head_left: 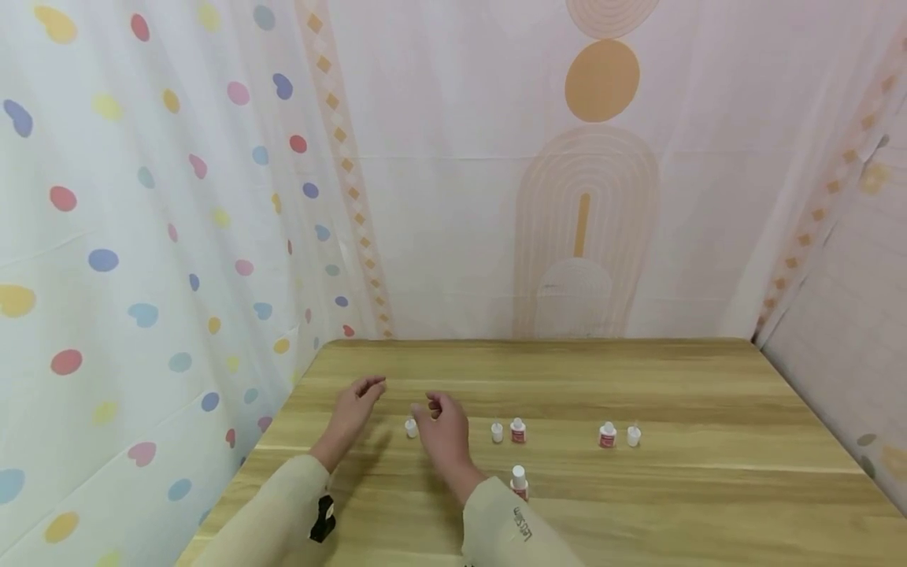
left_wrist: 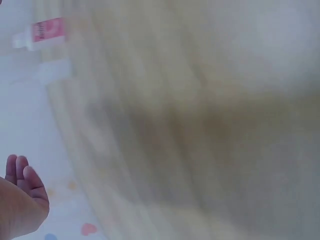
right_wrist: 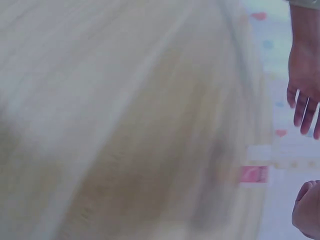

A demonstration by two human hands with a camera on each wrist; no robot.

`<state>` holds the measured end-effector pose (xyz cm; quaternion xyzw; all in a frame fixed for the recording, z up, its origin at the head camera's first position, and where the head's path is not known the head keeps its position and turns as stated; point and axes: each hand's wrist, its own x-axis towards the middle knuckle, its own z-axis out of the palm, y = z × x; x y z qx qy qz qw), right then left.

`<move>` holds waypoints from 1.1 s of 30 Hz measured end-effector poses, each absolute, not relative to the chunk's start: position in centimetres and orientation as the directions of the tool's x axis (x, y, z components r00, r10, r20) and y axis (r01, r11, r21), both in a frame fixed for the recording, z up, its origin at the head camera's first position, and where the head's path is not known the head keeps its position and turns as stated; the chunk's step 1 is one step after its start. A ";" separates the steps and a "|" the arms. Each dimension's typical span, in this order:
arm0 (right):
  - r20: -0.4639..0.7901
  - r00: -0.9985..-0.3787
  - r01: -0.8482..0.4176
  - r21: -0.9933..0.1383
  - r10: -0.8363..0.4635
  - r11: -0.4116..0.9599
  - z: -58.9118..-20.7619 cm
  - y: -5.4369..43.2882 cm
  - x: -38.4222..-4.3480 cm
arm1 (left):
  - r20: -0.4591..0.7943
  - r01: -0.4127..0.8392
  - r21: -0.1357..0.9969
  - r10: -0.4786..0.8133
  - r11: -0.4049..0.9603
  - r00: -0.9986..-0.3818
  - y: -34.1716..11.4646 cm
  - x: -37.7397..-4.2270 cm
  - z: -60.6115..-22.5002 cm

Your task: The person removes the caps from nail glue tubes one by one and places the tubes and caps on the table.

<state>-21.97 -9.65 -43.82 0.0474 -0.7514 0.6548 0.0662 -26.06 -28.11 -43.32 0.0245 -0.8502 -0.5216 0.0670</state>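
Observation:
In the head view my left hand (head_left: 357,405) hovers over the left of the table, fingers loosely bent and holding nothing. To its right is a small upright white brush cap (head_left: 411,428). My right hand (head_left: 445,433) is just right of that cap, its fingers loosely curled with nothing between them. A small bottle with a pink label (right_wrist: 254,174) stands beside the cap in the right wrist view, apart from the right hand; the right hand hides it in the head view. The same bottle (left_wrist: 48,31) appears at the left wrist view's upper left.
Right of my hands stand another white cap (head_left: 497,432) and a pink-labelled bottle (head_left: 518,431). Farther right are one more bottle (head_left: 607,435) and its cap (head_left: 634,435). Nearer me, by the right sleeve, is a taller white-capped bottle (head_left: 520,479). Patterned curtains (head_left: 453,197) hang behind the wooden table (head_left: 694,504).

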 end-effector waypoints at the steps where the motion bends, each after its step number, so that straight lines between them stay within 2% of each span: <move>1: 0.170 -0.985 -0.168 -0.977 0.004 0.129 -43.2 -9.6 -21.9 | 0.104 0.038 0.889 -0.121 0.456 -0.987 -28.0 -26.2 -42.9; 8: 0.197 -0.976 -0.206 -0.973 -0.093 0.099 -39.2 -7.6 -22.3 | 0.193 0.109 0.883 -0.142 0.456 -0.971 -25.9 -26.9 -39.8; 17: 0.255 -0.956 -0.277 -0.947 -0.145 0.162 -36.0 -1.8 -23.7 | 0.270 0.219 0.911 -0.105 0.349 -0.957 -22.7 -27.0 -37.4; 25: 0.257 -0.960 -0.279 -0.922 -0.114 0.268 -36.0 4.4 -24.3 | 0.242 0.235 0.924 0.016 0.302 -0.970 -19.3 -25.7 -37.2; 33: 0.199 -0.964 -0.240 -0.937 -0.174 0.254 -38.0 8.6 -23.4 | 0.165 0.216 0.922 0.180 0.322 -0.970 -16.3 -24.7 -39.0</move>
